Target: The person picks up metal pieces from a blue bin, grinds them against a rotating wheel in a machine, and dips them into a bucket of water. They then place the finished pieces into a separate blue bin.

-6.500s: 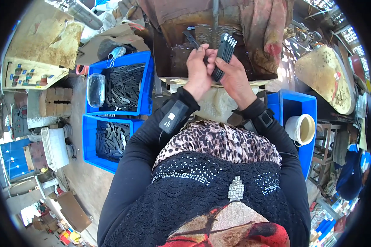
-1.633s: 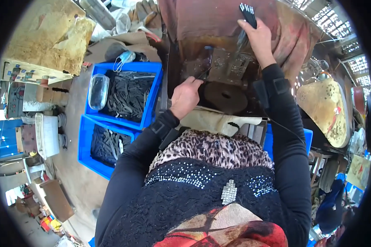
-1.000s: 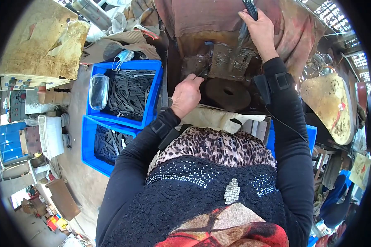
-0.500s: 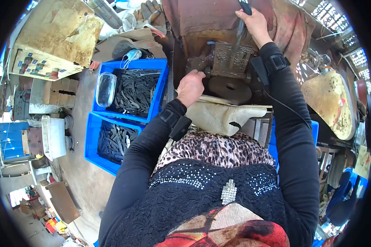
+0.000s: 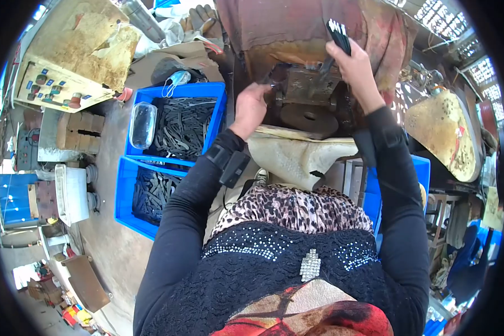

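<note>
My right hand (image 5: 353, 63) is closed around a bundle of thin dark strips (image 5: 339, 37) whose pale ends stick up above the fingers. It hangs over the right part of a wet, rusty metal block (image 5: 308, 87). A greyish streak, perhaps water or a pipe, runs below the bundle. My left hand (image 5: 250, 107) is closed at the block's left side, fingertips bent together; what they hold, if anything, is hidden. Below the block lies a round grey disc (image 5: 309, 120) with a centre hole. A stiff off-white sheet (image 5: 299, 157) hangs along the near edge.
On my left stand two blue crates (image 5: 223, 112) of dark flat strips (image 5: 185, 126), with a clear plastic box (image 5: 143, 126) on the far crate. Beyond is a stained control box (image 5: 67, 84) with knobs. A brown cloth (image 5: 285, 25) hangs behind the block. A worn board (image 5: 442, 134) stands right.
My right hand has come slightly nearer and turned, so the bundle's pale ends now show. My left hand has shifted a little left and farther away.
</note>
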`<move>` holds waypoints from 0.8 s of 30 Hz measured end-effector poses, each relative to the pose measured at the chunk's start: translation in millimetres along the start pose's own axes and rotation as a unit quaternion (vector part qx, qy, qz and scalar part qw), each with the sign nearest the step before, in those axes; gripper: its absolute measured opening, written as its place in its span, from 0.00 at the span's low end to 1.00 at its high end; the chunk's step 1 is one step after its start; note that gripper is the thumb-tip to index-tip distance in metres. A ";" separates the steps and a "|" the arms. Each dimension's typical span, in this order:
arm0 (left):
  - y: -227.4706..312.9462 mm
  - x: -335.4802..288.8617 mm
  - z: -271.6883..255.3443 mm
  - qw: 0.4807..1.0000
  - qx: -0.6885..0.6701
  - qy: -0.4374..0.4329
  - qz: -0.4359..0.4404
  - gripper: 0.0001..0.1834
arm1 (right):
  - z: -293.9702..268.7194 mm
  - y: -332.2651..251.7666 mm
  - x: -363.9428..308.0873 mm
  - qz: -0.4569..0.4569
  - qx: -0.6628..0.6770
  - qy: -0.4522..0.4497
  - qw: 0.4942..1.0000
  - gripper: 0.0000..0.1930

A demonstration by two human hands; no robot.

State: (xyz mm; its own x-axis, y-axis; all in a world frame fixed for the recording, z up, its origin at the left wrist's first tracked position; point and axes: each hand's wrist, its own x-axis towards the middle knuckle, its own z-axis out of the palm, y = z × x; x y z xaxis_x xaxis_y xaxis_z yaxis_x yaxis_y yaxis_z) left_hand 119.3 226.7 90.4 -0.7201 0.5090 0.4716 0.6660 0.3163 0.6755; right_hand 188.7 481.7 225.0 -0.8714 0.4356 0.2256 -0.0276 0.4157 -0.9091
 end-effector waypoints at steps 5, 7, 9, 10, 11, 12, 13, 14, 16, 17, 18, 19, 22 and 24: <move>-5.7 47.4 14.1 0.987 0.118 -0.017 0.108 0.14 | 4.0 9.8 -89.5 -0.089 -0.010 0.006 0.996 0.11; -13.5 59.6 28.1 0.978 0.147 -0.035 0.141 0.14 | 5.0 11.2 -118.3 -0.093 -0.010 -0.037 0.995 0.11; -30.4 62.0 36.8 0.960 0.199 -0.114 0.164 0.12 | 7.2 12.3 -142.7 -0.083 -0.043 -0.061 0.994 0.12; -35.5 61.5 40.4 0.946 0.222 -0.154 0.177 0.11 | 7.2 13.6 -153.2 -0.076 -0.077 -0.088 0.990 0.13; -40.8 58.9 43.0 0.945 0.219 -0.162 0.182 0.11 | 8.2 18.3 -163.0 -0.069 -0.076 -0.081 0.991 0.13; -43.4 57.6 44.2 0.937 0.232 -0.190 0.181 0.09 | 9.8 25.2 -172.8 -0.085 -0.086 -0.089 0.989 0.14; -46.1 56.0 45.3 0.927 0.246 -0.218 0.179 0.07 | 12.1 33.1 -182.1 -0.101 -0.096 -0.098 0.985 0.14; -48.3 55.2 47.4 0.917 0.260 -0.245 0.177 0.06 | 14.0 39.3 -189.8 -0.117 -0.106 -0.107 0.982 0.14; -60.0 46.7 54.2 0.918 0.250 -0.249 0.183 0.06 | 15.3 46.6 -202.8 -0.097 -0.111 -0.133 0.980 0.14; -65.2 42.8 57.3 0.920 0.244 -0.246 0.185 0.05 | 16.2 48.9 -207.2 -0.082 -0.116 -0.164 0.976 0.14; -70.3 39.9 60.6 0.922 0.237 -0.243 0.187 0.06 | 16.8 49.5 -209.9 -0.068 -0.121 -0.195 0.971 0.14; -75.4 37.9 63.5 0.921 0.237 -0.245 0.188 0.06 | 16.9 48.6 -210.5 -0.066 -0.120 -0.193 0.972 0.14; -74.4 39.5 65.2 0.912 0.250 -0.281 0.163 0.07 | 16.1 42.2 -203.0 0.042 -0.059 -0.237 0.969 0.13; -74.2 35.7 58.5 0.925 0.239 -0.255 0.150 0.08 | 16.5 43.0 -197.9 0.069 -0.019 -0.207 0.976 0.12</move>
State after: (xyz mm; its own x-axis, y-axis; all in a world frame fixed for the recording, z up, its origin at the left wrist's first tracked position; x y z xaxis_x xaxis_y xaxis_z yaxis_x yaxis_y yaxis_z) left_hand 55.6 268.2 24.0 -0.3855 0.9039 0.1852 0.9184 0.3564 0.1721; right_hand 351.9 400.2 135.5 -0.9889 0.1326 -0.0670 0.1161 0.4085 -0.9053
